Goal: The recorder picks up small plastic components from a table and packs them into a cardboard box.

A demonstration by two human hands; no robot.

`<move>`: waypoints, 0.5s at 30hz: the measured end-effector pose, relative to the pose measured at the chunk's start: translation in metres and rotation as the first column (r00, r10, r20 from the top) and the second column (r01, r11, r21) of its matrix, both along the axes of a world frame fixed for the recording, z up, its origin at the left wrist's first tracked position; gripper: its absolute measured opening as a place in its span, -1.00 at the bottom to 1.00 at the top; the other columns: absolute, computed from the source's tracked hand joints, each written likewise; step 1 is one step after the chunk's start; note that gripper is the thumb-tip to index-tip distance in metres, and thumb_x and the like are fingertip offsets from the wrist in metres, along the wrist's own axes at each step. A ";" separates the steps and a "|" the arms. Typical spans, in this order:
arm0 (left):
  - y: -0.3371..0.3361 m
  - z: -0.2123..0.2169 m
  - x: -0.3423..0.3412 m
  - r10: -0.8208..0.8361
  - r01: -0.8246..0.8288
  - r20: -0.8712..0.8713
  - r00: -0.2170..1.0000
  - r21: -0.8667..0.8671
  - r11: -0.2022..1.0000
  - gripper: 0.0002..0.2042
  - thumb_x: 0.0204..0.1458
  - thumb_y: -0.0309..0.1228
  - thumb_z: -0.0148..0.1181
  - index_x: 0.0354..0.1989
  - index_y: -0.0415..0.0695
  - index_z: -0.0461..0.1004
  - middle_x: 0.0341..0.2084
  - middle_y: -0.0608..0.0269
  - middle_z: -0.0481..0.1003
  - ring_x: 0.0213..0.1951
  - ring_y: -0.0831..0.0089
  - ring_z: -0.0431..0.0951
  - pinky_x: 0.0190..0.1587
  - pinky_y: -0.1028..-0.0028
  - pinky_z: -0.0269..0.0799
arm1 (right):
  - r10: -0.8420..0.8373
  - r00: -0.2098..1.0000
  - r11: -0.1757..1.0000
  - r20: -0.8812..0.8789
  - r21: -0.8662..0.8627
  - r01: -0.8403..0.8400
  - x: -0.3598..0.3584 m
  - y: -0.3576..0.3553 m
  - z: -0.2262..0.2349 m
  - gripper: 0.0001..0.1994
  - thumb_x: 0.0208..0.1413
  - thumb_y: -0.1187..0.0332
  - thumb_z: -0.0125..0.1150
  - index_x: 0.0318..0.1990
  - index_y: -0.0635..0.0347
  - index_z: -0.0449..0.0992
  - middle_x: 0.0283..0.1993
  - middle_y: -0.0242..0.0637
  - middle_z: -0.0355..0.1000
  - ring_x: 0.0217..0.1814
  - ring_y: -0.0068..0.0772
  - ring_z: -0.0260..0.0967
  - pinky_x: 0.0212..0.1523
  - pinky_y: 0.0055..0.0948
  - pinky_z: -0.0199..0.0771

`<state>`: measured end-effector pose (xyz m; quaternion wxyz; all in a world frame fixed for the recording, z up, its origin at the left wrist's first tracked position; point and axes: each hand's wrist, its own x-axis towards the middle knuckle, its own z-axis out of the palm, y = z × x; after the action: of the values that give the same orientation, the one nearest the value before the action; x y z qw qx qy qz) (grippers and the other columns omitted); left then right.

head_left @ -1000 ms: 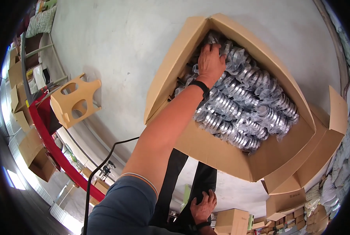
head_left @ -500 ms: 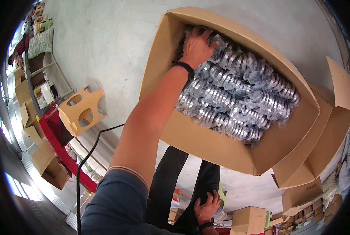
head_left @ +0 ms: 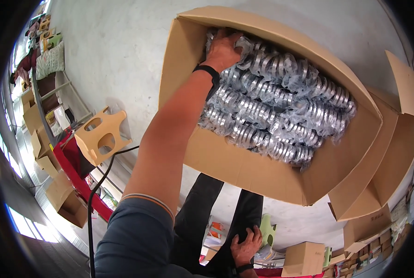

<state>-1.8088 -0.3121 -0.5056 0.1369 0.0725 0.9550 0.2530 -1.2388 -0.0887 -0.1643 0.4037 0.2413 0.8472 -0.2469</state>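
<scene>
the pale floor [head_left: 119, 55] bears a carton [head_left: 248, 171] and stool [head_left: 101, 130].

Access to the large box [head_left: 244, 164] is from above, through its open top. Its raised walls block sideways entry. The left grip [head_left: 223, 50] occupies the far-left corner; the left forearm [head_left: 167, 134] obstructs passage over the left wall. Wrapped metal parts [head_left: 267, 109] lie in close rows. Bare floor [head_left: 128, 55] separates the stool [head_left: 102, 136] from the box. A second carton [head_left: 387, 157] obstructs the right side.
</scene>
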 end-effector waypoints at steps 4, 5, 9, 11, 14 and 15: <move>0.021 0.002 0.019 -0.016 0.010 -0.027 1.000 -0.222 0.975 -0.37 0.19 -0.24 0.33 0.50 0.10 0.48 0.53 -0.40 0.20 0.51 -0.36 0.25 0.54 -0.09 0.30 | 0.004 1.000 1.000 -0.024 0.012 -0.004 0.001 -0.001 -0.001 -0.47 0.01 0.25 0.46 0.15 0.25 0.54 0.41 0.15 0.37 0.50 0.34 0.25 0.51 0.34 0.22; 0.018 0.002 0.019 -0.020 0.013 -0.030 0.999 -0.227 0.974 -0.37 0.19 -0.24 0.33 0.50 0.10 0.48 0.53 -0.40 0.20 0.51 -0.36 0.25 0.54 -0.09 0.30 | 0.017 1.000 1.000 -0.017 0.015 -0.017 0.002 -0.001 -0.001 -0.47 0.01 0.25 0.46 0.15 0.25 0.54 0.41 0.15 0.36 0.50 0.34 0.25 0.51 0.34 0.22; 0.020 0.013 0.026 -0.021 -0.015 -0.149 0.989 -0.240 0.971 -0.30 0.12 -0.19 0.40 0.52 0.18 0.46 0.60 -0.33 0.09 0.61 -0.37 0.06 0.60 -0.26 0.11 | 0.011 1.000 1.000 -0.023 0.008 -0.011 0.004 -0.002 -0.001 -0.46 0.01 0.24 0.46 0.15 0.24 0.54 0.41 0.14 0.36 0.50 0.33 0.26 0.51 0.33 0.22; 0.031 0.030 0.034 -0.037 -0.011 -0.173 0.984 -0.268 0.963 -0.29 0.12 -0.16 0.43 0.52 0.19 0.46 0.60 -0.35 0.10 0.63 -0.35 0.04 0.62 -0.30 0.04 | -0.003 1.000 1.000 -0.019 0.014 0.003 0.004 0.000 -0.001 -0.47 0.01 0.25 0.46 0.15 0.24 0.54 0.41 0.14 0.36 0.50 0.33 0.26 0.50 0.34 0.22; 0.035 0.043 0.037 -0.332 0.286 -0.063 0.941 -0.373 0.883 -0.19 0.01 -0.13 0.54 0.53 0.21 0.45 0.64 -0.25 0.07 0.67 -0.23 -0.02 0.60 -0.40 -0.03 | -0.014 0.999 1.000 -0.032 0.005 0.014 0.007 0.002 -0.001 -0.46 0.01 0.24 0.46 0.16 0.24 0.54 0.41 0.14 0.37 0.49 0.33 0.26 0.49 0.34 0.22; 0.037 0.042 0.037 -0.389 0.337 -0.059 0.919 -0.393 0.856 -0.14 -0.05 -0.13 0.60 0.54 0.21 0.44 0.66 -0.18 0.06 0.69 -0.17 -0.02 0.59 -0.41 -0.03 | -0.019 0.999 1.000 -0.034 0.008 0.020 0.008 0.002 -0.002 -0.46 0.01 0.24 0.46 0.16 0.24 0.54 0.41 0.14 0.37 0.49 0.33 0.26 0.49 0.34 0.22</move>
<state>-1.7722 -0.2751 -0.4637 0.1279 0.2411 0.9616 0.0296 -1.2311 -0.0870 -0.1659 0.3861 0.2470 0.8524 -0.2515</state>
